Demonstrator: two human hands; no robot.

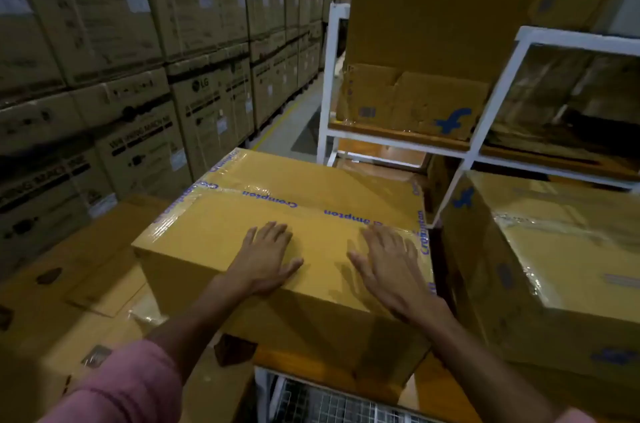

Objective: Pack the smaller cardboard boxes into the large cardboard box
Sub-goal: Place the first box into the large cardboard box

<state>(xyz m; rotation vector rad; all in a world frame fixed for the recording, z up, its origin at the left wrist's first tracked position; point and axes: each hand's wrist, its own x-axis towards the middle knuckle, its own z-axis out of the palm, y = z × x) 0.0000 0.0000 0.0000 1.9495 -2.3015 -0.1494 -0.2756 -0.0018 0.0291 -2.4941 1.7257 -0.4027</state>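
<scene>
Both hands lie flat and spread on the lid of the big box, the left hand near the middle, the right hand toward the right edge; neither grips anything. The box sits closed in front of the person, its seams taped, so the packing looks finished and only pressing down the tape or moving the box seems left. No smaller boxes lie loose. The tape reads "Crompton" in blue. The box at right and the shelf box bear a blue "f" logo. The stacked cartons on the left show "LG" and what looks like "washing machine".
</scene>
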